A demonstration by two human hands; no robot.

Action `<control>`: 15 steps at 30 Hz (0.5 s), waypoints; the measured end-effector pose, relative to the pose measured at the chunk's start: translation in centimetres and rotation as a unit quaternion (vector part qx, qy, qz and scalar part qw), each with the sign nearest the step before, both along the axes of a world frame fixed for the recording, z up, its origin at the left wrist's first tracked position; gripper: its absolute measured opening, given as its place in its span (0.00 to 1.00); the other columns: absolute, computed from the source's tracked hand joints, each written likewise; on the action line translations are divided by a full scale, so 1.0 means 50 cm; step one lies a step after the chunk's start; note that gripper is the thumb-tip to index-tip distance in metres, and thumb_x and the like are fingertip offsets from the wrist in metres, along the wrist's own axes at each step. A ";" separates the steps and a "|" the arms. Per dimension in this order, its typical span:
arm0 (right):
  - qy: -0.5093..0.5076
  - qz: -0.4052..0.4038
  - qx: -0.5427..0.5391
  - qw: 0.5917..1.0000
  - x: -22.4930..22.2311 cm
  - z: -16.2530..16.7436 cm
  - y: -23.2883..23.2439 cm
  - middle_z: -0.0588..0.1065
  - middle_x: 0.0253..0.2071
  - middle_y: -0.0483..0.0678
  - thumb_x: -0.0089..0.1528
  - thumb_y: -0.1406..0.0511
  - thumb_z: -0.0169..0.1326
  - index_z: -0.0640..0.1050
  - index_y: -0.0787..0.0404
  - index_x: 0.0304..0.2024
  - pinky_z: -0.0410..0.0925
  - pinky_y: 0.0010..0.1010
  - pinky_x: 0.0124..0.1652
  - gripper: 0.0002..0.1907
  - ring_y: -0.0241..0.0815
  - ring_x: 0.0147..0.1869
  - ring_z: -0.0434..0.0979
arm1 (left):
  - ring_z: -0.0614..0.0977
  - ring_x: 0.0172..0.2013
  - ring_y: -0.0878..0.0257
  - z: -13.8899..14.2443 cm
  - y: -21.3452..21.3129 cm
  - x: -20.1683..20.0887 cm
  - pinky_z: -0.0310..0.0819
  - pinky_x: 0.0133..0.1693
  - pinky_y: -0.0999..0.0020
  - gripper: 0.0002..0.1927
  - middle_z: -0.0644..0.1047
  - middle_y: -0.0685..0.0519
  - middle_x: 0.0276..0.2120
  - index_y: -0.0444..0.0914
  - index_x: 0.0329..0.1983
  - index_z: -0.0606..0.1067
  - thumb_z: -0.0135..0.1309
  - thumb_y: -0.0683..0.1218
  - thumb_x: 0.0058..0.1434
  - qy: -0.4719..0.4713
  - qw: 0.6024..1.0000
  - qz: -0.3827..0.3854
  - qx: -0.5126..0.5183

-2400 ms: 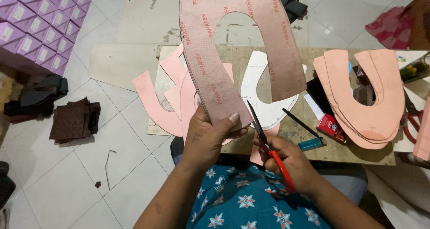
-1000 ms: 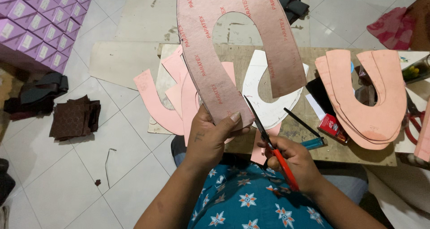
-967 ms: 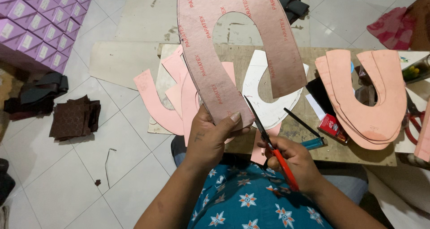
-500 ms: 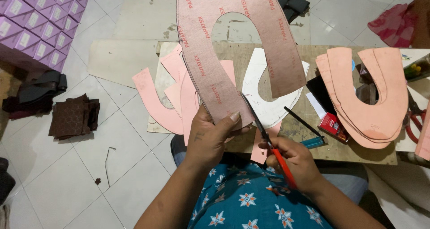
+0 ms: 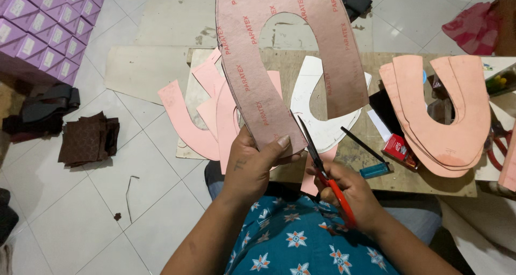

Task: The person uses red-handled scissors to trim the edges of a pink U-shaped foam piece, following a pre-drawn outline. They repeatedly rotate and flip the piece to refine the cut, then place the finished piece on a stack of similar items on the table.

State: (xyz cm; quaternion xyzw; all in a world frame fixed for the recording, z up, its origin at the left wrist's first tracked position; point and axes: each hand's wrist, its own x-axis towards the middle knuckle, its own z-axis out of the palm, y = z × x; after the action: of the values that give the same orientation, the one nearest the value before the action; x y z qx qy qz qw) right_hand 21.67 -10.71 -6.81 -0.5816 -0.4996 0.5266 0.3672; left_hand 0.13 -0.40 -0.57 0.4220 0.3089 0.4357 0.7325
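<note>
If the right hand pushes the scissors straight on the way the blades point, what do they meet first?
Most likely the pink U-shaped board held up by the left hand. The right hand aims the red-handled scissors up and left, with the tips right at the board's lower edge. Depth is unclear, so they may already be touching it.

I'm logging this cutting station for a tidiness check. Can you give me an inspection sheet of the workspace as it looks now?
Surface: wooden board, crowded with cut pieces.
Job's things: left hand holds up a U-shaped pink sheet; right hand holds red-handled scissors, blades at the sheet's lower edge.
Clutter: stack of pink U-pieces, white U-piece, loose pink pieces, red packet, blue lighter, black stick.
Grippers: both hands closed on their things.
Cables: nothing seen.
Surroundings: tiled floor, purple boxes, brown squares.
</note>
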 end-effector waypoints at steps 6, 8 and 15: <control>0.023 -0.009 -0.017 1.000 -0.001 -0.001 -0.006 0.74 0.40 0.48 0.54 0.47 0.61 0.76 0.61 0.60 0.72 0.33 0.44 0.37 0.39 0.43 0.75 | 0.85 0.44 0.56 -0.002 0.000 0.004 0.86 0.46 0.58 0.19 0.81 0.44 0.45 0.34 0.57 0.71 0.55 0.44 0.65 0.006 1.000 0.001 -0.002; 0.004 -0.013 -0.001 1.000 -0.003 0.000 -0.007 0.76 0.41 0.47 0.57 0.51 0.60 0.76 0.61 0.59 0.73 0.32 0.45 0.32 0.38 0.45 0.77 | 0.86 0.44 0.56 -0.002 -0.001 0.003 0.86 0.46 0.58 0.19 0.82 0.44 0.45 0.34 0.57 0.71 0.55 0.44 0.65 0.010 1.000 0.001 0.000; -0.007 -0.027 -0.020 0.999 -0.002 0.007 -0.005 0.75 0.37 0.50 0.55 0.67 0.56 0.78 0.64 0.56 0.74 0.30 0.40 0.25 0.37 0.37 0.76 | 0.86 0.44 0.56 -0.001 -0.002 0.007 0.87 0.46 0.57 0.19 0.81 0.44 0.46 0.34 0.58 0.70 0.54 0.44 0.65 0.015 1.000 0.005 0.006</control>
State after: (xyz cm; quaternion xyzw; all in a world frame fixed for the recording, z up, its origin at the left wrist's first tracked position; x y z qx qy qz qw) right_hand 21.57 -10.97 -6.44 -0.6057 -0.4758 0.5221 0.3664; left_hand 0.45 -0.50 -0.64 0.4316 0.3194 0.4345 0.7232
